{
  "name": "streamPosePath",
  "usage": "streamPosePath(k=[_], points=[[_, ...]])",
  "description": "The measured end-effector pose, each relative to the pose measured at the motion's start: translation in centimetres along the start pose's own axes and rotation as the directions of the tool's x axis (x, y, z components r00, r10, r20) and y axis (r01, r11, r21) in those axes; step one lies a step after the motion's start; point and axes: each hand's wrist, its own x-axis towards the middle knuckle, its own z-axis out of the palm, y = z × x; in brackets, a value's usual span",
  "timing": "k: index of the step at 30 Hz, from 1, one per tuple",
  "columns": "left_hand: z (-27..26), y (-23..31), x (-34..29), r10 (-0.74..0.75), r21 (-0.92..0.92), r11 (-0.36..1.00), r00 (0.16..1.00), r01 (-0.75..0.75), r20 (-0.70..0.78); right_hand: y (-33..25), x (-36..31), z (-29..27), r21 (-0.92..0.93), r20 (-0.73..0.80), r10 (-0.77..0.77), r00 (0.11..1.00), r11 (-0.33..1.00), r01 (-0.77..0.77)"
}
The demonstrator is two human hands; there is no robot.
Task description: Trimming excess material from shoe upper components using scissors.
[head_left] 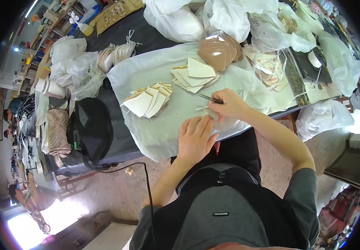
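My right hand [229,104] is closed round a small dark pointed tool that looks like thread snips [210,99], its tips pointing left. Just nearer to me, my left hand [195,138] lies palm down with fingers stretched out at the edge of a translucent plastic sheet [146,135]. A pale piece [208,111] shows between the two hands, partly hidden by fingers. Beyond them sits a fanned stack of cream cut pieces [200,68]. Another fanned cream stack [150,99] rests farther left on the sheet.
Brown shiny cut pieces [218,52] lie at the sheet's far edge. White plastic bags [225,18] line the back. To the left are a black cap-like object [93,129] and tied bundles [115,56]. A black cable [148,179] hangs near my left forearm.
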Motion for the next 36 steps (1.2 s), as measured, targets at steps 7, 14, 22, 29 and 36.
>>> streamPosePath(k=[7, 14, 22, 29, 36], points=[[-0.1, -0.6, -0.2, -0.057, -0.081, 0.995, 0.998, 0.056, -0.015, 0.0, 0.1, -0.5, -0.024, 0.074, -0.015, 0.997, 1.000, 0.017], [-0.3, -0.6, 0.8, -0.093, -0.051, 0.995, 0.994, 0.090, -0.052, -0.2, -0.1, -0.4, 0.009, 0.043, -0.003, 0.999, 1.000, 0.003], [0.4, -0.7, 1.4, -0.109, -0.046, 0.993, 0.994, 0.109, -0.007, -0.3, -0.8, -2.3, -0.071, 0.053, 0.067, 0.996, 0.995, -0.064], [0.7, -0.1, 2.3, -0.163, 0.018, 0.986, 0.987, 0.163, -0.011, 0.2, -1.7, -2.9, -0.139, 0.030, 0.119, 0.992, 0.984, -0.114], [0.9, -0.2, 2.1, -0.144, 0.067, 0.988, 0.989, 0.143, 0.020, 0.3, -1.8, -3.2, -0.149, 0.071, 0.101, 0.992, 0.985, -0.089]])
